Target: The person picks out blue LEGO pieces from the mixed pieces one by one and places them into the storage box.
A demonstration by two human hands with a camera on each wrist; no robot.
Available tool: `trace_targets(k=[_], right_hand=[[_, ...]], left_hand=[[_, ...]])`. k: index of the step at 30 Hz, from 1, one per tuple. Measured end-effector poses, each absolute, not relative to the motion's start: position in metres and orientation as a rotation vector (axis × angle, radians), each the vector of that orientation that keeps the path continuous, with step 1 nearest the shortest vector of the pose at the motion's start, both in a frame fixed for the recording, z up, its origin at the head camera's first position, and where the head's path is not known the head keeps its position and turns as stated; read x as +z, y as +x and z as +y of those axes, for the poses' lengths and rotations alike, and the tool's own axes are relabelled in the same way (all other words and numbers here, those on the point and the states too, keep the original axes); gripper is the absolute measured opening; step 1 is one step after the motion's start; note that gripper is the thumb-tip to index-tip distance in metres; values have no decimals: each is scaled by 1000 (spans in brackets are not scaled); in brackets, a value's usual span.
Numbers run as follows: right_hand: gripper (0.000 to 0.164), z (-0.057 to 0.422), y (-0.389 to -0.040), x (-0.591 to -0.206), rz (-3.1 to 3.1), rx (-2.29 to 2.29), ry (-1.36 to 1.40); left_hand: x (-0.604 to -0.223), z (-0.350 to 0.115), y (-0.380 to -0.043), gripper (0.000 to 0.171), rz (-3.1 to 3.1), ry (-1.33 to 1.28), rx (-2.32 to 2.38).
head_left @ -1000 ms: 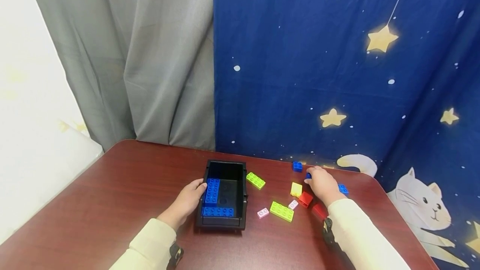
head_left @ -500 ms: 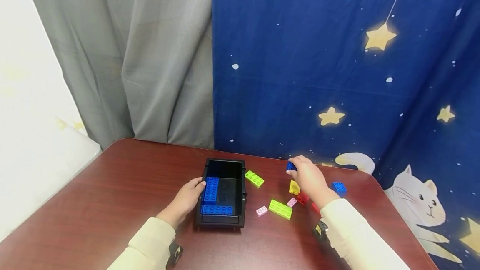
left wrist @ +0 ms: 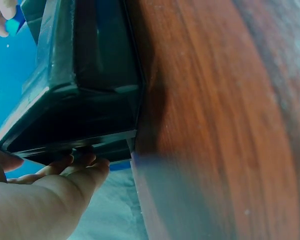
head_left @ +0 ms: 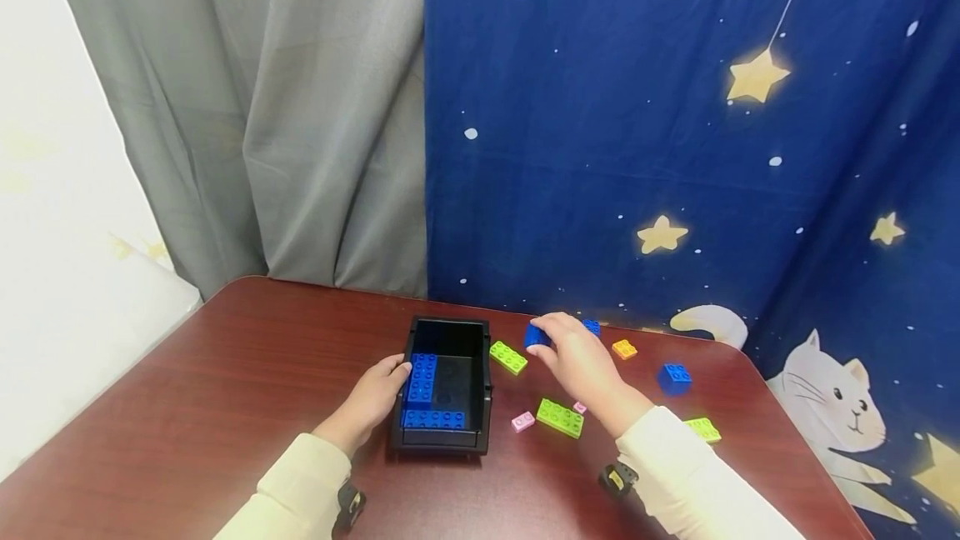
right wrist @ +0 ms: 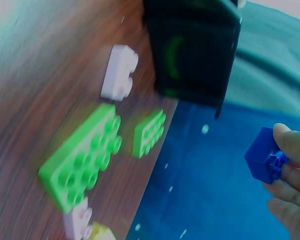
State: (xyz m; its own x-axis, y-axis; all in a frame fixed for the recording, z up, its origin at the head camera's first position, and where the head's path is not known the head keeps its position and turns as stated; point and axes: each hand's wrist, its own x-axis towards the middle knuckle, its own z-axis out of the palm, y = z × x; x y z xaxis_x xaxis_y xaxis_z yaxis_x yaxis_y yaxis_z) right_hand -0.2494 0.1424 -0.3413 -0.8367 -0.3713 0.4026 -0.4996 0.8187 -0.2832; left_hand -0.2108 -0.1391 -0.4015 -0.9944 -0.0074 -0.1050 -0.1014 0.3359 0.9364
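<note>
My left hand [head_left: 375, 397] grips the left wall of a black bin [head_left: 442, 440], thumb over the rim and fingers outside below it. Inside the bin lie blue building bricks [head_left: 422, 380], along its left wall and front end. My right hand [head_left: 581, 361] pinches a blue brick [head_left: 536, 335] between thumb and fingers, raised to the right of the bin. In the right wrist view, studs show on the held brick [right wrist: 262, 154], facing the hand. A lime-green brick [head_left: 508, 357] lies close to the bin, with a larger lime-green one [head_left: 560, 417] nearer the front.
Pink bricks [head_left: 522, 421], an orange brick [head_left: 624, 349] and blue bricks [head_left: 675, 377] are scattered to the right. Another lime-green brick [head_left: 703, 429] sits beside the right sleeve. The right wrist view shows part of a yellow brick [right wrist: 101, 232]. Curtains hang behind the table.
My right hand has picked up the blue brick from the back right and carried it left toward the bin. The orange brick has come into sight. My left hand stays on the bin.
</note>
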Motion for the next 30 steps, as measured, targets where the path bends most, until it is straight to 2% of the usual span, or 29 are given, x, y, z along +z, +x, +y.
trace_targets(k=[15,30], right_hand=[[41,96,-229,-340,-2704,575,848],[42,55,-223,-352,-2829,332,997]], left_hand=[[-400,-140,-210,53,2499,-97,1751],[-398,-138,-209,49,2520,-89,1752]])
